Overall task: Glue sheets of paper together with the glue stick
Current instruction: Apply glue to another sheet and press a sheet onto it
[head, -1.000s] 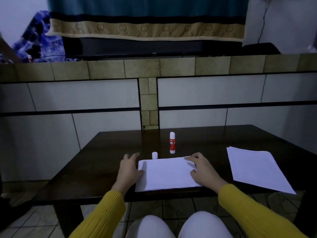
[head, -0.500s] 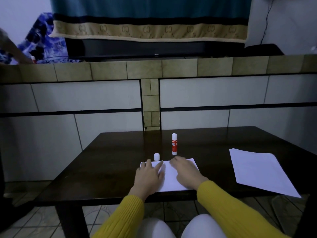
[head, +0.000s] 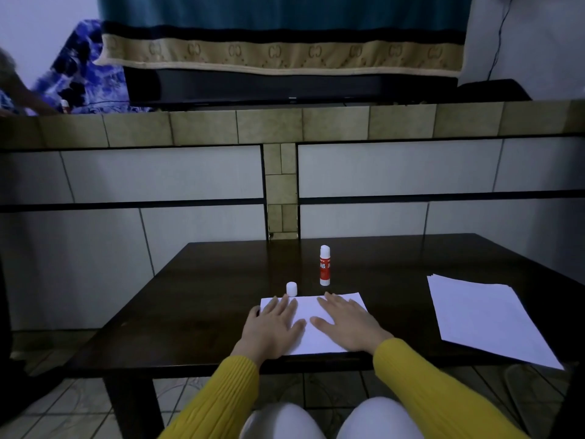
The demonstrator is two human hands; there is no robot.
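Two hands lie flat on one folded or glued sheet of paper (head: 311, 324) at the near edge of a dark wooden table (head: 202, 299). The left hand (head: 272, 327) rests palm down on the sheet's left part, fingers spread and gripping nothing; its little-finger side reaches over the paper's left edge. The right hand (head: 348, 324) rests palm down on the right part, fingers likewise spread and empty. The two thumbs point toward each other with a strip of bare paper between them. Both arms wear yellow knitted sleeves (head: 433, 384)

One glue stick (head: 324, 265) stands upright just beyond the sheet's far edge, red-bodied, its white tip uncovered. One white cap (head: 291, 288) stands by itself to the left of the stick, just beside the sheet's far edge and close to the left hand's fingertips. One stack of loose white paper (head: 484, 318) lies well apart on the right, its near corner hanging past the table's edge; how many sheets it holds I cannot tell

Behind the table rises a tiled wall (head: 196, 172) with a ledge, over which hangs a teal and beige cloth (head: 285, 33). Nothing stands between the hands and the glue stick
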